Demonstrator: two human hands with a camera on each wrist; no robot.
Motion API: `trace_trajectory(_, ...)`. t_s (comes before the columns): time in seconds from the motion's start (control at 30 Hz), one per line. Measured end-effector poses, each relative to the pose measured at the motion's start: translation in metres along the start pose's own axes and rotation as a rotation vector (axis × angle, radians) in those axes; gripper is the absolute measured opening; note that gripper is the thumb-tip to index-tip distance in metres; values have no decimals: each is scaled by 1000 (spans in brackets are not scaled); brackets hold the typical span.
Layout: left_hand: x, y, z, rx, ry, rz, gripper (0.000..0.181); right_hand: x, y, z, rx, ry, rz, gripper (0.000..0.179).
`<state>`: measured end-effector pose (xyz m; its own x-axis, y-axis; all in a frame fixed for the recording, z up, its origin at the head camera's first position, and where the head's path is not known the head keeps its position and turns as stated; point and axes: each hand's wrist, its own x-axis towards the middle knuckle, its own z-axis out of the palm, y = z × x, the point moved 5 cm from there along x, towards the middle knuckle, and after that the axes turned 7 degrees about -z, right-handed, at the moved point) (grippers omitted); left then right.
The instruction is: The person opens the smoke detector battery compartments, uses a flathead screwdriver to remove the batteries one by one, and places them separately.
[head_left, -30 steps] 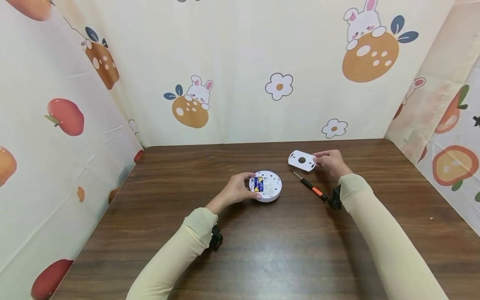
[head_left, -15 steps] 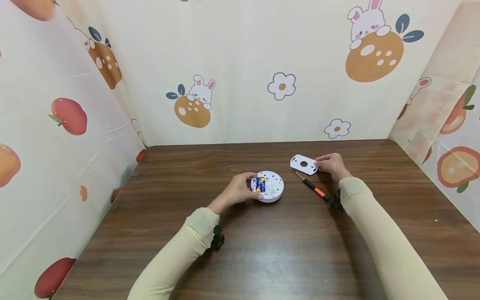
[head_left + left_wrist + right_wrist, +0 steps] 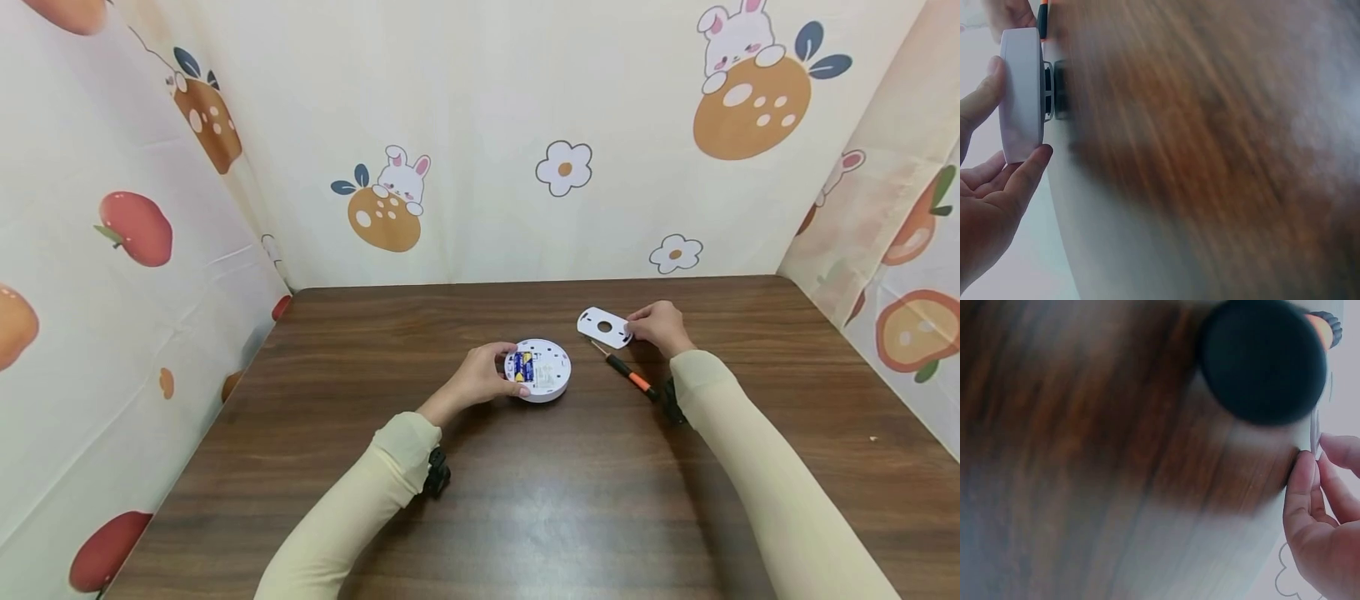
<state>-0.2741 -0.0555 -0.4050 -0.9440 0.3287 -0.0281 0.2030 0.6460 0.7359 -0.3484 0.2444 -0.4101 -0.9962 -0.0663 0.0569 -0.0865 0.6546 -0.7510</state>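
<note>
My left hand grips the left side of a round white smoke alarm, thumb in front and fingers behind. Its back faces up, with blue and yellow batteries in an uncovered bay. In the left wrist view the alarm appears edge-on, its vented side toward the table. To the right, my right hand pinches the right end of a white mounting plate with a round hole in its middle. The right wrist view shows thumb and fingers at the plate's thin edge.
A black and orange screwdriver lies on the brown wooden table between alarm and right wrist, its tip by the plate. Its blurred dark handle end fills part of the right wrist view. Printed curtains stand behind and at both sides.
The right hand and the mounting plate have shifted slightly toward me and left, closer to the screwdriver's tip. The left hand keeps its hold on the alarm. The head view has shifted a little.
</note>
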Motion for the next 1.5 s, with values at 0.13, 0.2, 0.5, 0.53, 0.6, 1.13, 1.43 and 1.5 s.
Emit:
trace_trajectory(0.13, 0, 1, 1, -10, -6, -2, 73, -2, -3, 0, -26, 11, 9, 24)
trace_trajectory(0.2, 0, 1, 2, -10, -8, -10, 73, -2, -4, -1, -42, 17, 11, 24)
trace_trajectory(0.5, 0, 3, 1, -16, -10, -19, 74, 0, -4, 1, -68, 33, 3, 22)
trace_trajectory(0.53, 0, 3, 0, -15, -10, -18, 74, 0, -4, 1, -64, 36, 1, 22)
trace_trajectory(0.6, 0, 3, 1, -13, -9, -18, 74, 1, -3, 1, -61, 41, -1, 21)
trace_trajectory(1.13, 0, 3, 3, -15, -9, -23, 74, 0, -4, 4, -66, 18, 21, 22)
trace_trajectory(1.43, -2, 4, 2, -24, -14, -12, 73, -3, -10, 4, -112, -16, -21, 21)
trace_trajectory(1.5, -2, 5, 2, -21, -11, -14, 73, -4, -14, 4, -136, -21, -47, 22)
